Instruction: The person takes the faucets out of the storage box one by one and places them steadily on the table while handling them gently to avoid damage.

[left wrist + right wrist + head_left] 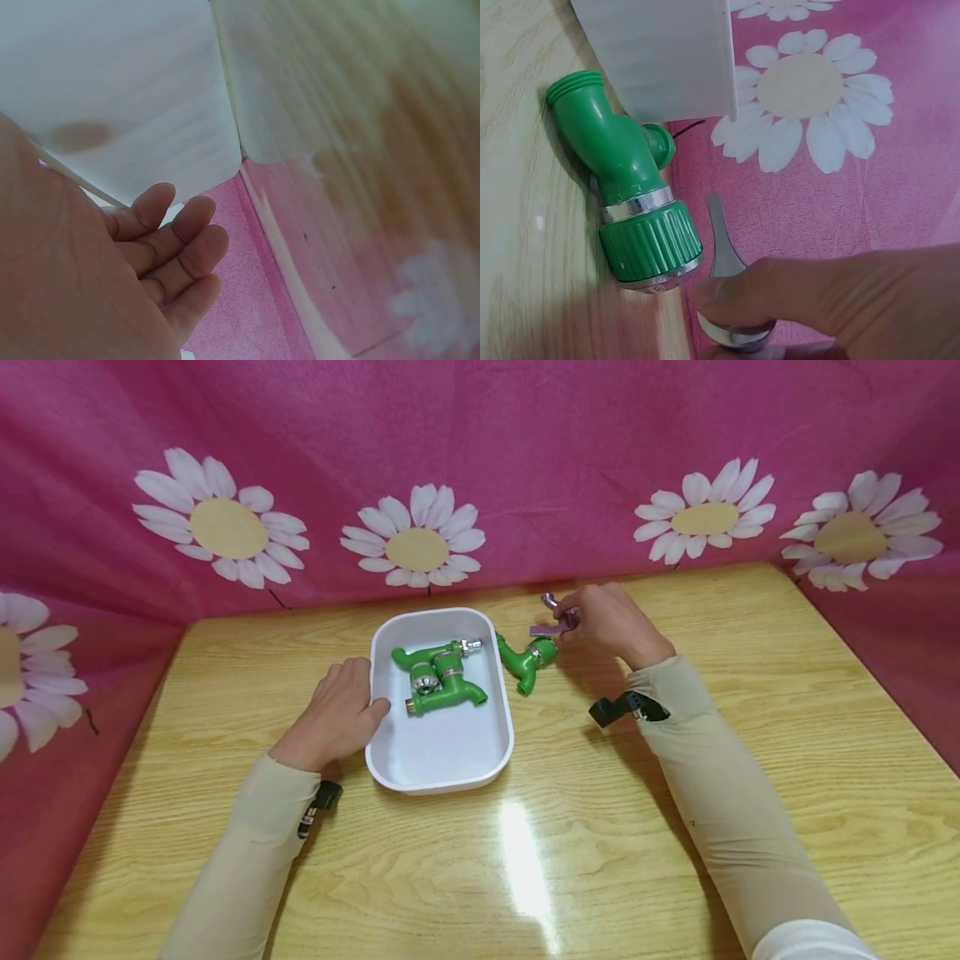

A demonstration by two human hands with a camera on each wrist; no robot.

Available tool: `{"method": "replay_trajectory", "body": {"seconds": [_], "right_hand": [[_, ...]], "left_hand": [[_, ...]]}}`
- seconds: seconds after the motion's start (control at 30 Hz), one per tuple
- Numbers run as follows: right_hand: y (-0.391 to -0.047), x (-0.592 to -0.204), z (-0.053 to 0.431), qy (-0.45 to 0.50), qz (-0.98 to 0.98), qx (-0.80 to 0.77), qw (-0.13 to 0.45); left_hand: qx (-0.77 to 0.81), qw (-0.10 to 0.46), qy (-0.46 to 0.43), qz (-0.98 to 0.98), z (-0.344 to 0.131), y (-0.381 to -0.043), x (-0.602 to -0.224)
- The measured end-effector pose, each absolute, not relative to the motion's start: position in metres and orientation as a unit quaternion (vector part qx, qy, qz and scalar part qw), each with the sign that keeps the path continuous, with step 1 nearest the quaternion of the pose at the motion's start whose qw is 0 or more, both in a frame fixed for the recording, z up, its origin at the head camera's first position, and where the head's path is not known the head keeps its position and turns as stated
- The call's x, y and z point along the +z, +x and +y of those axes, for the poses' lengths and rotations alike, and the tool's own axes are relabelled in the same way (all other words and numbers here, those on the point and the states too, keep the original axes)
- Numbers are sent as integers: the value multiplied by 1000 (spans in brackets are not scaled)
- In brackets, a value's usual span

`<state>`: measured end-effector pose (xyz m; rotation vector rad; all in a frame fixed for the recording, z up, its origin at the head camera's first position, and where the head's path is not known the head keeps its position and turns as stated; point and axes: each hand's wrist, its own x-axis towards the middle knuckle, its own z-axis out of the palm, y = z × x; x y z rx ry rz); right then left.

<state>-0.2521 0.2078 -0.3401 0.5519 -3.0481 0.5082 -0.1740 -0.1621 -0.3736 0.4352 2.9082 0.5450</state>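
Observation:
A white plastic tub (pixel 442 760) stands on the table, and my left hand (pixel 330 714) grips its left wall. The thumb reaches over the rim while the fingers (pixel 191 259) lie along the outside. Inside the tub lie two green taps: the nearer green tap (pixel 457 696) has a brass threaded end, the farther one (pixel 412 657) a metal nozzle. Right of the tub, a third green tap (pixel 622 157) lies on the table against its wall. Just beyond it my right hand (pixel 611 622) pinches a shiny chrome tap (pixel 724 251) with a flat lever; the palm partly hides it.
The wooden table (pixel 600 860) ends at the back against a pink cloth (pixel 525 468) printed with white daisies. Cloth also hangs at both sides. A small black wrist camera (pixel 615 710) sticks out from the right sleeve, another (pixel 324 795) from the left.

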Motion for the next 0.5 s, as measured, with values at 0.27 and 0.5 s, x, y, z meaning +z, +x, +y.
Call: {"method": "replay_trajectory", "body": {"seconds": [0.27, 0.5], "right_hand": [[-252, -342, 207, 184, -971, 155, 8], [-252, -343, 208, 182, -970, 159, 15]], "left_hand": [[181, 74, 144, 970, -162, -174, -374], [183, 76, 143, 970, -162, -174, -373]]}}
